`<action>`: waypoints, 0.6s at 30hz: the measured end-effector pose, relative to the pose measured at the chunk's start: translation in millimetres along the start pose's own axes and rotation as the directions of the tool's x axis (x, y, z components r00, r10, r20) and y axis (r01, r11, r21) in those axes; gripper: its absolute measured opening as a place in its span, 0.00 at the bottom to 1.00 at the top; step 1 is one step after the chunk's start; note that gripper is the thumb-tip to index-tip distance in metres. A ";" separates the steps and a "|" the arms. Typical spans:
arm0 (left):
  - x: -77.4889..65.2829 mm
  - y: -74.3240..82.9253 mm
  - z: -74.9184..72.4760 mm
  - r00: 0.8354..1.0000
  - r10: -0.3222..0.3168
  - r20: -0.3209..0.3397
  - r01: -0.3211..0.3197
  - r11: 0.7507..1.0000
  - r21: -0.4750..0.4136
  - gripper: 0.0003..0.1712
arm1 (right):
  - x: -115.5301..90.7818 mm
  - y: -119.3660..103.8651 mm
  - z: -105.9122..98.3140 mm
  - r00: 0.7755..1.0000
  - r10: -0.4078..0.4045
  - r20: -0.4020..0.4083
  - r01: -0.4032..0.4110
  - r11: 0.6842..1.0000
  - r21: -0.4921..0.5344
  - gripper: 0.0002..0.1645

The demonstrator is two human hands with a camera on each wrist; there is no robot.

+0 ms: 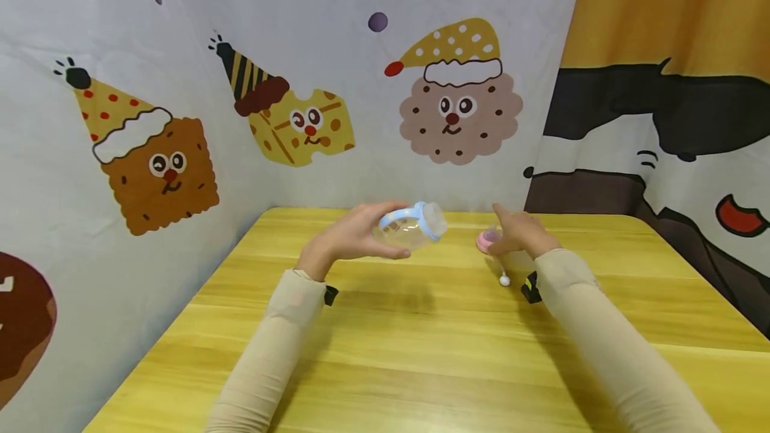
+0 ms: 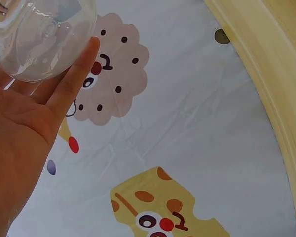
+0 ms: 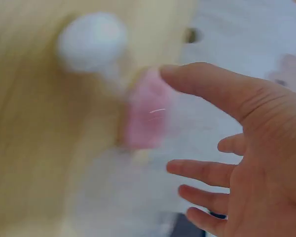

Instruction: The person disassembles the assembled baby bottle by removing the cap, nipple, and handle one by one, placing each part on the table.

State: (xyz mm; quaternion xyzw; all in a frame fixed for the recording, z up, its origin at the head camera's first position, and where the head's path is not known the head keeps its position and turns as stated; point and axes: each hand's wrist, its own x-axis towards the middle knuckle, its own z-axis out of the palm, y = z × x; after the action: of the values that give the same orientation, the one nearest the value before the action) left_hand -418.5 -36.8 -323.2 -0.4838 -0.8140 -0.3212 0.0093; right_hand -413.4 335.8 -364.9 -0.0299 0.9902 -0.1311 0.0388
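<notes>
The left hand (image 1: pixel 355 232) holds the clear bottle (image 1: pixel 402 232) in the air above the bench (image 1: pixel 409 353), with the thumb on one side and the fingers behind it. The light-blue collar (image 1: pixel 429 222) is toward the right, and the bottle lies tilted, its collar end a little higher. The right hand (image 1: pixel 522 232) has no grip on anything: its fingers and thumb are spread apart, beside the pink part (image 1: pixel 488 240) on the bench. From this part a thin tube goes to a white ball (image 1: pixel 504 280). The thumb looks very near the pink part, but I cannot tell if they touch.

For the step in hand, which I judge to be a pick-up, it is better to pinch the pink rim from its two sides and not to pull by the tube, because the tube seems soft and could bend. The left hand should hold the bottle steady, without pressing hard on its smooth wall.

The bench is yellow, with wood grain and rounded far corners. Behind it hangs a pale cloth (image 1: pixel 337 12) printed with a biscuit (image 1: pixel 162 186), a cheese (image 1: pixel 303 135) and a round cookie (image 1: pixel 460 142), all in party hats.
</notes>
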 end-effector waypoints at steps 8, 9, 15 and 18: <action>8.0 -0.9 5.2 0.999 0.026 -0.042 -0.028 0.998 -0.047 0.44 | -36.8 -31.0 -36.9 0.972 -0.085 -0.218 0.130 0.971 0.202 0.42; 8.3 -0.7 5.7 0.999 0.028 -0.042 -0.030 0.998 -0.049 0.43 | -39.2 -34.6 -39.4 0.971 -0.095 -0.220 0.140 0.970 0.199 0.41; 5.6 -2.2 9.2 0.999 0.019 -0.035 -0.020 0.999 -0.048 0.44 | -50.1 -40.7 -42.0 0.966 -0.122 -0.228 0.171 0.964 0.206 0.38; 7.8 -1.0 9.7 0.999 0.032 -0.036 -0.034 0.999 -0.041 0.45 | -56.9 -37.4 -44.1 0.961 -0.121 -0.249 0.177 0.960 0.218 0.37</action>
State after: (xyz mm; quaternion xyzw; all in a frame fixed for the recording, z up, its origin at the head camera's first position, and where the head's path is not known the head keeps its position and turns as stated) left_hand -420.5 -25.9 -328.8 -0.4915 -0.7989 -0.3461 0.0189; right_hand -358.7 315.0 -308.7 -0.0843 0.9597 -0.2543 -0.0847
